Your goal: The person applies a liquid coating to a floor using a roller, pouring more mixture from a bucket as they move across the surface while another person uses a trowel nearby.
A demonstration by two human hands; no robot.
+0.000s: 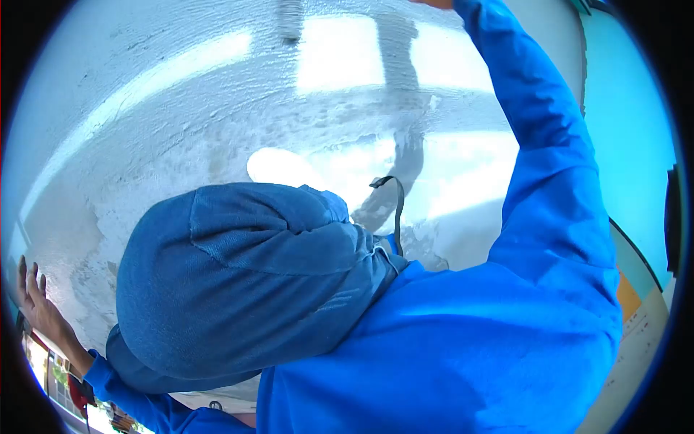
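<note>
Though slightly bent, co-worker's arm [553, 163] outstretched.

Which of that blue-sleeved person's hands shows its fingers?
The lower-left hand, its fingers pointing up; the other hand is mostly cut off at the top.

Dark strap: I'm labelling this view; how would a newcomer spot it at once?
Start at the large head covering, left of centre. Above its right end, against the pale, streaked surface, a dark strap rises and hooks left at its tip. Unlike the broad blue top below, it is thin.
</note>
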